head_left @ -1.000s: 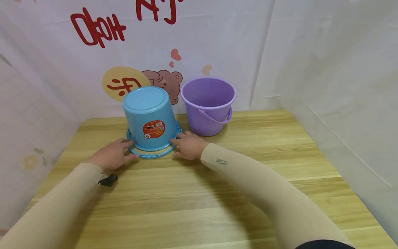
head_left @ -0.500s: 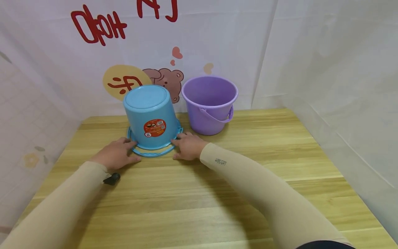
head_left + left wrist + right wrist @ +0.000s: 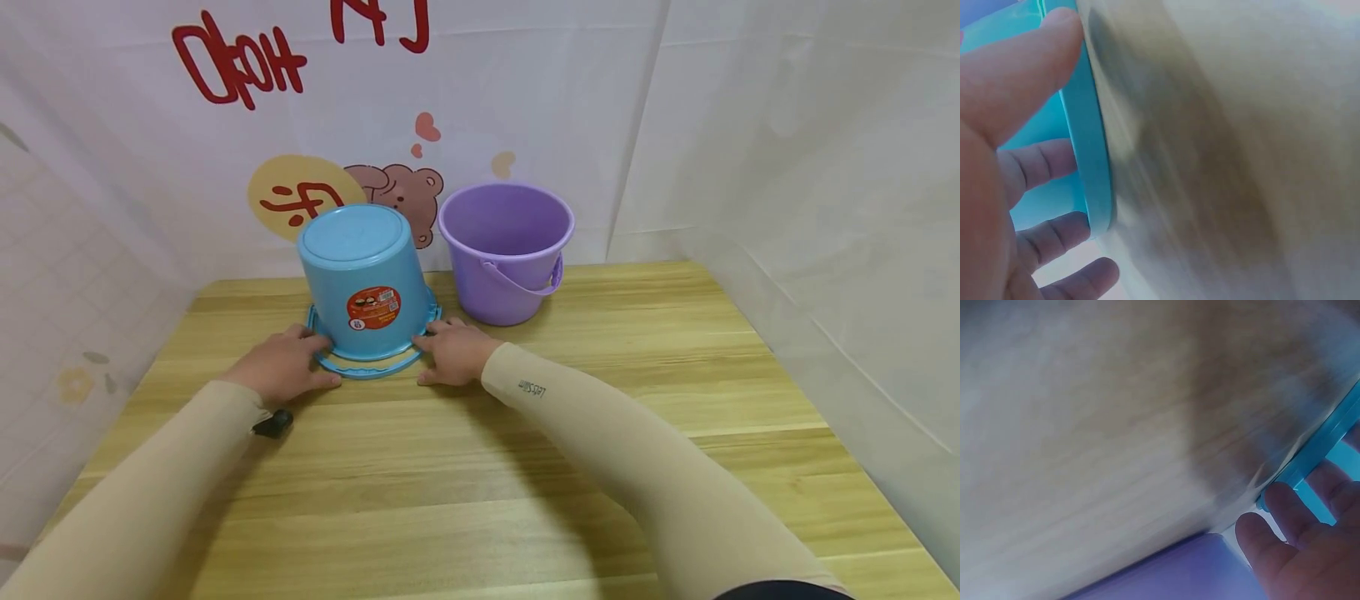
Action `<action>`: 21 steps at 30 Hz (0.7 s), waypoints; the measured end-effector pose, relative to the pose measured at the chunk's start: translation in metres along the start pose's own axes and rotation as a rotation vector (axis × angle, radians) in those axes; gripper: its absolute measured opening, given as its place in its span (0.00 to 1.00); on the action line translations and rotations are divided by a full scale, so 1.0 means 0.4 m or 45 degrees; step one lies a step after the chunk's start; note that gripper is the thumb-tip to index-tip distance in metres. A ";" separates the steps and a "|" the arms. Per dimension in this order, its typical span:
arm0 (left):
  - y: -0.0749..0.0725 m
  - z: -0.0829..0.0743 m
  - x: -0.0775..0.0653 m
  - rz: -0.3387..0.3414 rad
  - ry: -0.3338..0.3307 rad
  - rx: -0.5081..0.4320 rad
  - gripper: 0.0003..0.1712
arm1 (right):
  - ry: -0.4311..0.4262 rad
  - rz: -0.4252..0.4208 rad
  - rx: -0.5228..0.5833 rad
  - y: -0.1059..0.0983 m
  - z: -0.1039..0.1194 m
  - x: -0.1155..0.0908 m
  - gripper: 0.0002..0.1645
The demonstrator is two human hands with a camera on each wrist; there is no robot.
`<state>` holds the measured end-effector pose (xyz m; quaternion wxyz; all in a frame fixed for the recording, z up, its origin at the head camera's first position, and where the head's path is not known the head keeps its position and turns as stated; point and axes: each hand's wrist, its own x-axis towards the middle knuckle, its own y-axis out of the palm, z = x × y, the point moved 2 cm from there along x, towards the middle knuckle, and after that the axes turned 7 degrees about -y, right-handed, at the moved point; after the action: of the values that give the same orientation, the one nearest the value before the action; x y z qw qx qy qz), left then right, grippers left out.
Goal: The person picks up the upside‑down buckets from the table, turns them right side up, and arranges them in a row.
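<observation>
A light blue bucket [image 3: 360, 283] stands upside down on the wooden table, a red label on its side. Its blue handle [image 3: 367, 372] lies round the rim at the front. At the bucket's lower left is my left hand [image 3: 277, 368], fingertips right at the rim. In the left wrist view its thumb [image 3: 1054, 56] lies over the blue handle [image 3: 1088, 150], and the relaxed fingers [image 3: 1054, 234] reach behind it. My right hand [image 3: 459, 353] is at the lower right of the rim, its fingers [image 3: 1291, 515] spread loosely against the handle [image 3: 1319, 450].
A purple bucket [image 3: 504, 275] stands upright just right of the blue one, its handle hanging at the front right. White printed sheets [image 3: 585, 125] rise behind the table [image 3: 480, 500] and on both sides. A small black object [image 3: 274, 423] is at my left wrist.
My left hand has shifted slightly right and closer in at the blue bucket's rim. The right hand stays at the other side. The head view has shifted a little; both buckets stay on the table.
</observation>
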<state>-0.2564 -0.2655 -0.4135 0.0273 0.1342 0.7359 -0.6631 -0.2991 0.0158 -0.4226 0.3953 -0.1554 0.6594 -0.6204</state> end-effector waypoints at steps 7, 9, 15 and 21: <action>-0.007 0.001 0.016 -0.037 0.007 0.030 0.41 | -0.007 -0.006 0.008 -0.003 0.001 -0.002 0.50; -0.007 0.001 0.017 -0.042 0.014 0.033 0.39 | -0.018 -0.011 0.019 -0.001 -0.001 -0.001 0.50; -0.008 -0.001 0.016 -0.052 0.015 0.018 0.39 | -0.028 -0.040 0.026 0.003 -0.012 -0.002 0.50; -0.018 -0.001 0.010 -0.081 0.002 -0.046 0.36 | -0.045 -0.061 0.035 -0.008 -0.010 -0.013 0.51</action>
<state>-0.2617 -0.2652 -0.4074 0.0080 0.1106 0.7515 -0.6503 -0.2995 0.0214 -0.4182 0.3939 -0.1767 0.6399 -0.6357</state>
